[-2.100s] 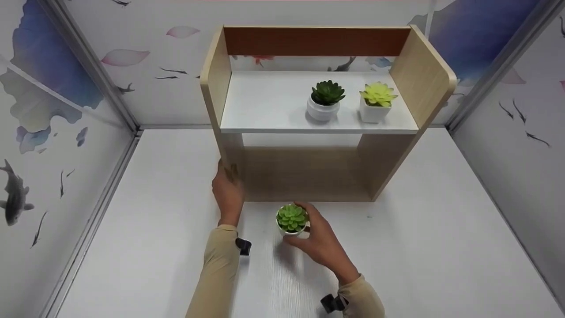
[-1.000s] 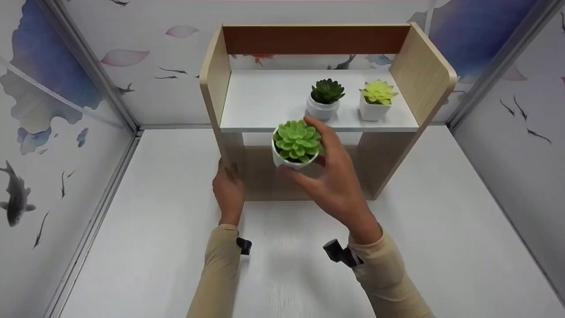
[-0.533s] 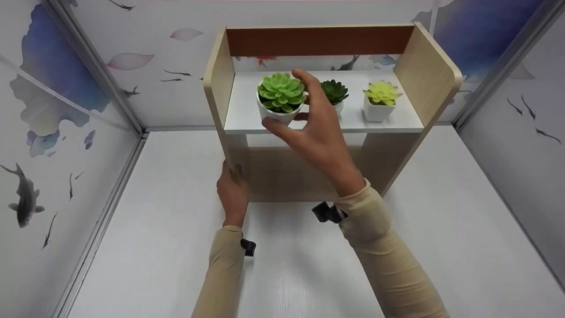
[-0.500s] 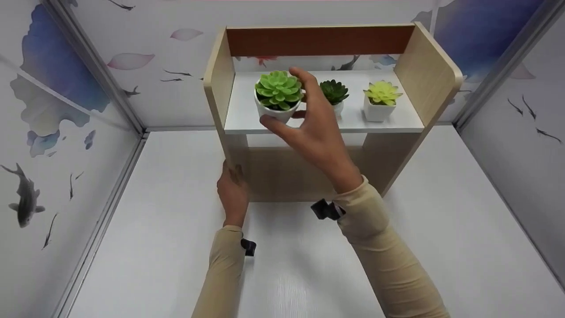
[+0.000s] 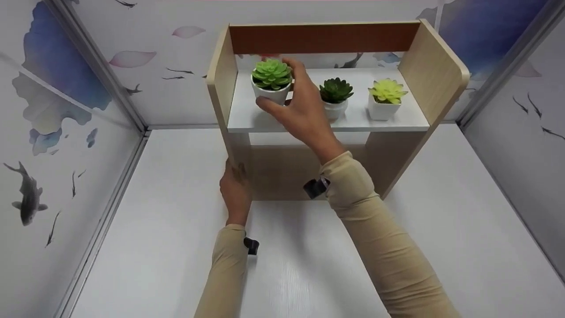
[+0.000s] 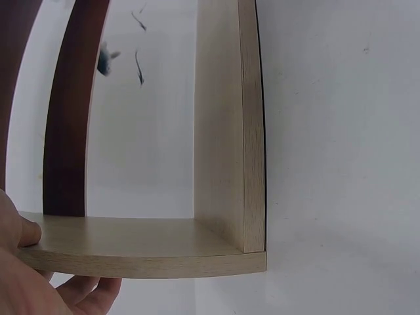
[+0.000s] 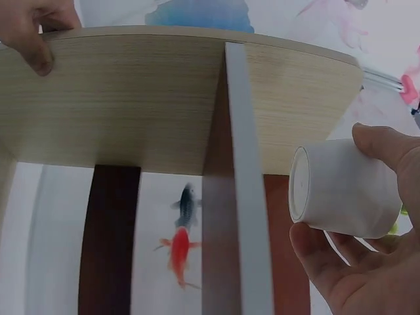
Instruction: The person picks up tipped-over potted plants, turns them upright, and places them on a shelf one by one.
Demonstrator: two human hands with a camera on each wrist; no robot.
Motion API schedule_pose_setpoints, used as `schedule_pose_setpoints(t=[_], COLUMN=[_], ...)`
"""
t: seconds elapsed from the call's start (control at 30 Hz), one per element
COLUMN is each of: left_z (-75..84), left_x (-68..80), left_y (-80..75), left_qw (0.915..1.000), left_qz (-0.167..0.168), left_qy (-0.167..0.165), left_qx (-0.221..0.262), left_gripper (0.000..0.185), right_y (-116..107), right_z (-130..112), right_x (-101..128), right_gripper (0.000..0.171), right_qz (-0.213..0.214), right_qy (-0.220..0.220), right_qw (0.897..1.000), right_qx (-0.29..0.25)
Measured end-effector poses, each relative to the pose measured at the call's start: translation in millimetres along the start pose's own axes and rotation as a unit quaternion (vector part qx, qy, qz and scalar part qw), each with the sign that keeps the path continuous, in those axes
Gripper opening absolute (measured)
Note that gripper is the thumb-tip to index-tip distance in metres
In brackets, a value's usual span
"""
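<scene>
My right hand (image 5: 287,88) grips a light green succulent in a round white pot (image 5: 270,82) and holds it over the left part of the white shelf board (image 5: 282,120). In the right wrist view the white pot (image 7: 344,193) sits between thumb and fingers, its base a small gap off the shelf board (image 7: 246,197). My left hand (image 5: 236,187) grips the lower front edge of the wooden rack's left side panel (image 5: 220,84). Its thumb lies over the panel edge (image 6: 151,252) in the left wrist view. The left hand (image 7: 33,29) also shows on the rack from the right wrist.
A dark green succulent in a round white pot (image 5: 335,96) and a yellow-green one in a square white pot (image 5: 385,99) stand on the shelf's middle and right. The rack stands on a white table (image 5: 154,221) with patterned walls on three sides.
My right hand has lifted the light green succulent from the table in front of the rack up and back, over the shelf's left part. The left hand has stayed on the side panel.
</scene>
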State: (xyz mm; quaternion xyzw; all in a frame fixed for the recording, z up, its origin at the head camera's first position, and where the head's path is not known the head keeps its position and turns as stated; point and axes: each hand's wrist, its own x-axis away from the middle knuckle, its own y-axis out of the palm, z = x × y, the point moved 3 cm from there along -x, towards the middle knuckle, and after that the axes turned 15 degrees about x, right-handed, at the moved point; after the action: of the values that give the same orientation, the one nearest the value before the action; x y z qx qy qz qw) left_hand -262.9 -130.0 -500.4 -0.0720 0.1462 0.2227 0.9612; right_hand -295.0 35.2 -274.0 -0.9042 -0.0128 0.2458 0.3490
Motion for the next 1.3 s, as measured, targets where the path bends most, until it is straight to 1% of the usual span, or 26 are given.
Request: schedule_pose_setpoints(t=[0.2,0.3,0.43,0.53,0.77,1.03,1.3], left_z=[-1.7,-2.0,-2.3,-1.2,1.5,-0.1,-2.9], left_x=[-1.2,-0.6,1.4,1.8,0.3,0.1,-0.3], left_y=[0.0,-1.5,-2.3,-2.2,-1.5,-1.9,-1.3], left_qw=[1.0000,0.9999,0.9998,0.9997,0.9996,0.9997,0.9999], left_qz=[-0.001,-0.001,0.003,0.003,0.005,0.004,-0.003], left_qy=[0.008,0.005,-0.005,-0.004,0.010,0.005,0.005], left_qx=[-0.001,-0.009,-0.021,-0.023,-0.024,-0.023,-0.009], left_gripper=[0.044,0.044,0.044,0.044,0.043,0.044,0.044], right_y=[15.3,20.7,25.6,27.3,27.5,27.5,28.1], right_z=[9.8,10.2,12.7,15.0,16.5,16.5,16.7], right_x=[-0.6,0.8,1.8,2.2,3.8,5.1,6.9], right_gripper=[0.086,0.088,0.086,0.082,0.075,0.071,0.071], right_qz=[-0.017,-0.023,-0.030,-0.035,-0.037,-0.042,-0.044], right_qy=[0.023,0.029,0.038,0.049,0.050,0.051,0.054], right_qw=[0.998,0.998,0.998,0.998,0.995,0.992,0.992], right_qx=[0.047,0.044,0.026,0.021,0.078,0.110,0.107])
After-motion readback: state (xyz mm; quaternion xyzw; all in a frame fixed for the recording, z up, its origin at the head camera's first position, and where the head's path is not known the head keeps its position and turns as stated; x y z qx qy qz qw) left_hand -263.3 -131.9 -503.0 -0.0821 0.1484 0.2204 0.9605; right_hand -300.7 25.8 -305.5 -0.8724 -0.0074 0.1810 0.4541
